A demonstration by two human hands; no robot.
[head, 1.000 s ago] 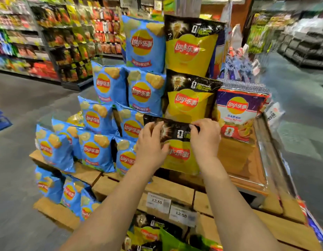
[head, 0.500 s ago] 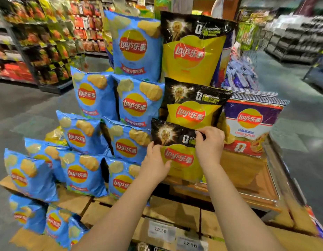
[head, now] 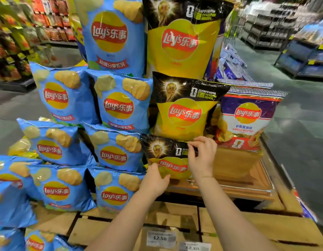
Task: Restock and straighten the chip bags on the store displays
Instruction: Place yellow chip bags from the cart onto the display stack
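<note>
Head view of a stepped wooden display stand [head: 236, 171] stacked with chip bags. Both hands hold the small black-and-yellow bag [head: 168, 156] on the lowest occupied step of the yellow column. The left hand [head: 154, 180] grips its lower left part, fingers curled against the yellow front near the bottom edge. The right hand [head: 202, 158] pinches the bag's upper right corner between thumb and curled fingers, at the black top band. The bag stands roughly upright, leaning back against the medium black-and-yellow bag [head: 184, 109] one step above; the top of the small bag overlaps the lower edge of that one. Above both stands a large black-and-yellow bag [head: 182, 38], topmost in the same column.

To the left, blue bags [head: 117, 109] fill the steps in rows, the nearest [head: 115, 153] touching the left side of the held bag. To the right, a white-and-purple bag [head: 247, 116] stands on the bare wooden step, just beside the medium yellow bag.

In front of the steps lie wooden crates [head: 175, 220] bearing two white price labels [head: 160, 238], the left one reading 12.50; the other is partly cut off by the frame edge. Store shelving [head: 271, 28] shows blurred in the background on both sides of the aisle.
</note>
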